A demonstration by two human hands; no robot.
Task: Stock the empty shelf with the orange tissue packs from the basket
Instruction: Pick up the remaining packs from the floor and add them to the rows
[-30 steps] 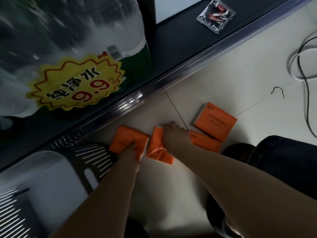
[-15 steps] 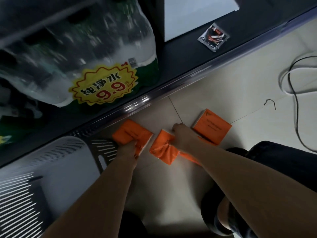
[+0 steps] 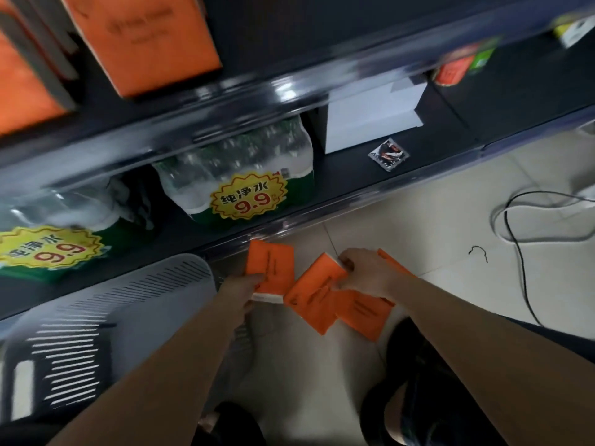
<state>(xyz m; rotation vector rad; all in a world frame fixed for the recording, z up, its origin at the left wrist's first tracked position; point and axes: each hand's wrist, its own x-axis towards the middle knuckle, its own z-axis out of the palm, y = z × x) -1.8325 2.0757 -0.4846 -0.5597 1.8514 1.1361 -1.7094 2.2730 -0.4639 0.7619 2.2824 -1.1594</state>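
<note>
My left hand (image 3: 246, 289) grips one orange tissue pack (image 3: 272, 268) by its lower edge, lifted off the floor. My right hand (image 3: 365, 272) holds several orange packs fanned out: one (image 3: 317, 299) tilted to the left, another (image 3: 363, 313) below my wrist, and a third (image 3: 391, 260) showing behind the hand. More orange packs (image 3: 151, 40) stand on the upper shelf at top left. The grey slotted basket (image 3: 106, 310) lies at lower left.
The bottom shelf (image 3: 428, 175) holds wrapped water bottle packs (image 3: 238, 185) with 9.9 price stickers, a white box (image 3: 370, 120) and a small foil packet (image 3: 389, 155). A black cable (image 3: 515, 239) and a small wire hook (image 3: 478, 251) lie on the tiled floor at right.
Both hands have lifted the orange packs off the floor. My right hand gathered the packs that lay beside it. The view has tilted up, showing the upper shelf.
</note>
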